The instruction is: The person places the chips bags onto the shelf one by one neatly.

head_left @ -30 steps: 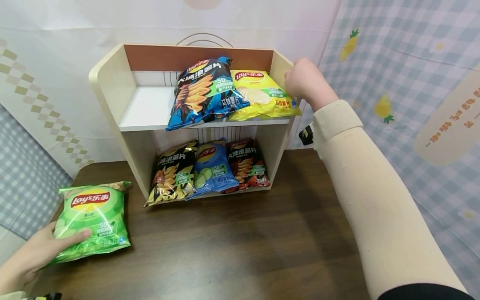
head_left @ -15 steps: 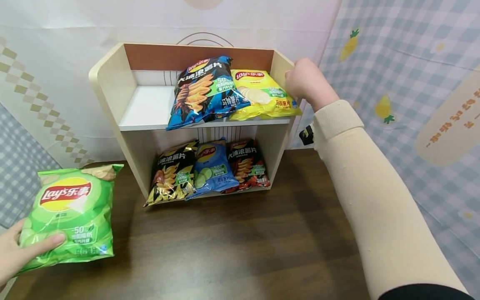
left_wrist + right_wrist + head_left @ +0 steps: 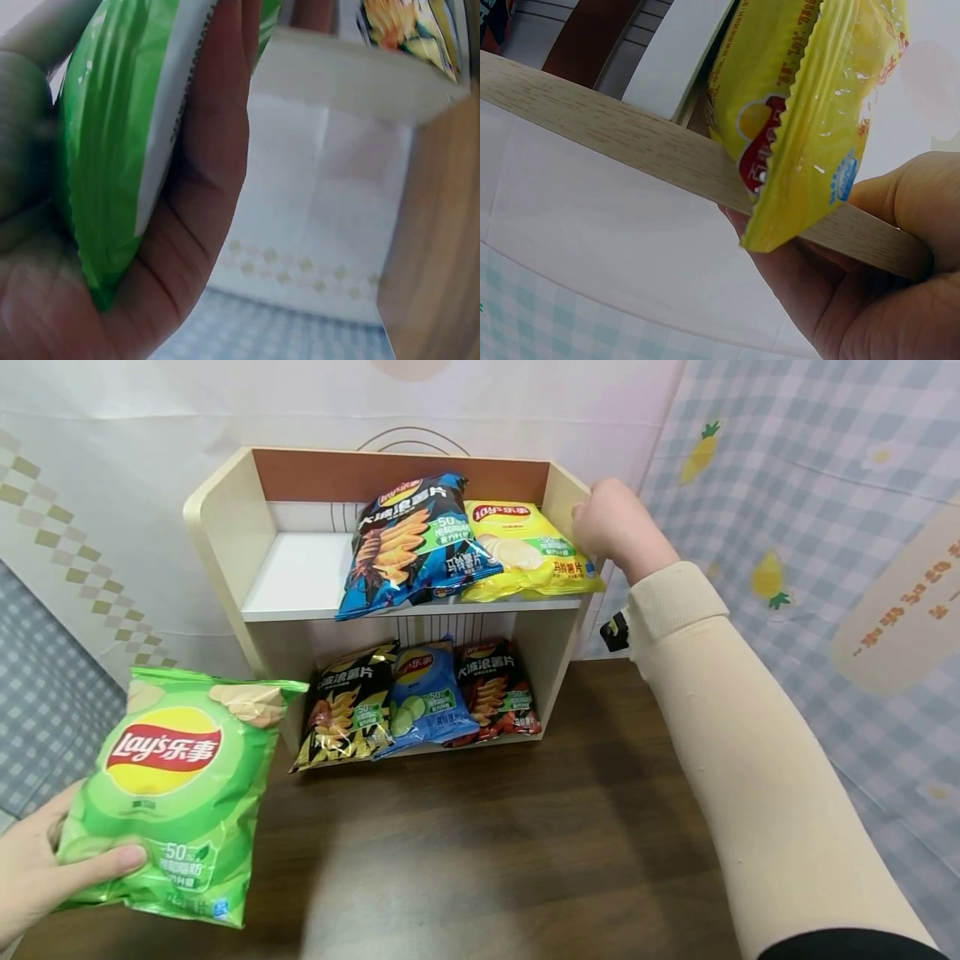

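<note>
At the lower left of the head view, my left hand [image 3: 52, 860] grips a green chip bag [image 3: 180, 827], thumb on the front and fingers behind. In the left wrist view the green bag [image 3: 120, 127] sits edge-on between thumb and fingers. My right hand [image 3: 618, 527] holds the right side panel of a small two-tier shelf [image 3: 225, 535]. The right wrist view shows that hand [image 3: 900, 277] wrapped around the panel's edge [image 3: 660, 146], beside a yellow chip bag [image 3: 810, 135]. On the upper tier, a blue-and-black chip bag [image 3: 412, 543] overlaps the yellow chip bag [image 3: 525, 552].
Along the lower tier stand a black-and-gold chip bag [image 3: 348, 706], a blue chip bag [image 3: 427, 693] and a black-and-red chip bag [image 3: 495, 689]. Bare white board [image 3: 300, 577] shows on the upper tier's left. The brown table [image 3: 465, 852] spreads in front, with patterned cloth [image 3: 810, 527] behind.
The left hand has lifted the green chip bag off the table, first leftward, then right and nearer the shelf. The right hand has stayed on the side panel.
</note>
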The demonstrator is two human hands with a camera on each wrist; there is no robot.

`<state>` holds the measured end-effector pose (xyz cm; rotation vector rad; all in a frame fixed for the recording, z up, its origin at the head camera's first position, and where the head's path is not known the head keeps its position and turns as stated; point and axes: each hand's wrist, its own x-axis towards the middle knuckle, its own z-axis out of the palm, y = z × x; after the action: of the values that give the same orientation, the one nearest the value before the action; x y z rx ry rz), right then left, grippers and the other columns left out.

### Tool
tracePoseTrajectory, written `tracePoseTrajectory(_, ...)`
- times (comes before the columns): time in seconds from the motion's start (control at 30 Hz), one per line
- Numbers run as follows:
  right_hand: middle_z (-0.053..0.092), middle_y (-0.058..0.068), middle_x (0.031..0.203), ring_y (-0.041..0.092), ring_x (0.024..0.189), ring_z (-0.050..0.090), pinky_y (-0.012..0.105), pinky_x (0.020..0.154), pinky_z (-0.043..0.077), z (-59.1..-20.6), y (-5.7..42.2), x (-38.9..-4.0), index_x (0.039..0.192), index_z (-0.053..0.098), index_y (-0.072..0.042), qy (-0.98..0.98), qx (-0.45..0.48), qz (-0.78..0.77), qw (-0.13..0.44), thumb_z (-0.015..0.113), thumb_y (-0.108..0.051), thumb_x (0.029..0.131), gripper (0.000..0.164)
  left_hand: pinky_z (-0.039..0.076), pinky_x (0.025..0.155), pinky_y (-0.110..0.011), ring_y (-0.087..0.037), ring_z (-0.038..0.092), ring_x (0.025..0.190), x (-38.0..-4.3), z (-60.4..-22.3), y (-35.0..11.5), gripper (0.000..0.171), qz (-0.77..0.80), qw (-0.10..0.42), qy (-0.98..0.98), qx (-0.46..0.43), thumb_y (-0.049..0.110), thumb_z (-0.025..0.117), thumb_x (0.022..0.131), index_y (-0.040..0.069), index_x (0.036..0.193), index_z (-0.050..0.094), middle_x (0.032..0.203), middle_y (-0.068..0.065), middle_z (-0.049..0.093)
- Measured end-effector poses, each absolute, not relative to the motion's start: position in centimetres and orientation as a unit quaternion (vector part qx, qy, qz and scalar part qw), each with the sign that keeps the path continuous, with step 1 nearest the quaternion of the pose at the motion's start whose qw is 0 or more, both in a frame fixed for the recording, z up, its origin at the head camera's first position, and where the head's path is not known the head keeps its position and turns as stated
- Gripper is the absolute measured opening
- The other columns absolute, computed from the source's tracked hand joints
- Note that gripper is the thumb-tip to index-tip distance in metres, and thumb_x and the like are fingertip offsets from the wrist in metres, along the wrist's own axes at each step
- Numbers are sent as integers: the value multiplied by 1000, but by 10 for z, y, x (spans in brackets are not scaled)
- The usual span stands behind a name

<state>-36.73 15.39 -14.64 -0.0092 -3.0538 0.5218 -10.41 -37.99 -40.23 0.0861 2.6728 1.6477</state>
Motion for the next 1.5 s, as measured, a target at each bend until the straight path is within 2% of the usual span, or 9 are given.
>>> tracePoseTrajectory(0.07,50,17,114,27,90,48,35,69,44,-146,154,-367,127,47,5,-986,-3,168,22,26,-27,100,46,55,65,-31,-12,67,85,-106,-393,-370,71,485,11,874,23,2,68,89,37,137,30,102,16,66)
tracePoseTrajectory(0.1,50,17,115,27,90,48,35,69,44,-146,154,-367,128,47,5,-985,-3,168,23,26,-27,100,46,55,65,-30,-11,67,85,-107,-388,-365,72,475,15,880,28,4,69,89,34,141,29,103,14,66)
tracePoseTrajectory(0.27,50,17,114,27,90,48,35,69,45,-146,154,-368,128,46,5,-985,-5,172,24,26,-27,100,47,55,70,-31,-18,66,90,-117,-362,-334,71,485,44,868,93,5,66,91,22,146,25,110,-5,66)
tracePoseTrajectory(0.33,50,16,113,27,89,48,35,68,44,-146,154,-369,127,46,5,-984,-3,174,26,26,-27,100,46,55,72,-34,-22,66,91,-121,-352,-321,68,505,52,853,119,3,65,91,21,145,26,114,-10,64)
tracePoseTrajectory(0.7,49,17,115,27,89,48,35,68,44,-147,155,-371,127,46,5,-985,-5,173,26,26,-26,100,45,55,71,-35,-24,67,89,-148,-319,-274,66,550,32,814,187,-4,66,88,17,142,33,111,-13,65)
tracePoseTrajectory(0.93,49,17,115,27,90,48,35,69,44,-147,155,-369,128,45,5,-985,-4,173,26,27,-26,101,46,54,75,-31,-21,66,92,-173,-294,-254,59,611,8,771,177,-5,64,89,14,139,38,113,-13,64)
tracePoseTrajectory(1.23,49,17,116,27,90,48,35,69,44,-147,155,-370,129,45,6,-985,-2,169,27,27,-27,101,47,54,75,-29,-17,67,90,-204,-265,-240,40,722,7,665,190,1,55,96,6,134,43,112,-11,64)
tracePoseTrajectory(1.37,49,16,114,27,89,48,35,68,45,-147,155,-370,127,45,6,-985,-3,171,26,27,-27,101,46,54,77,-30,-18,67,92,-214,-256,-235,41,752,19,632,187,3,54,97,6,136,42,116,-10,63)
tracePoseTrajectory(1.5,49,17,112,27,88,48,34,67,44,-148,155,-370,125,46,7,-986,3,166,35,26,-26,101,45,53,80,-30,-19,67,95,-222,-252,-233,42,786,41,586,191,2,53,97,2,137,39,119,-10,63)
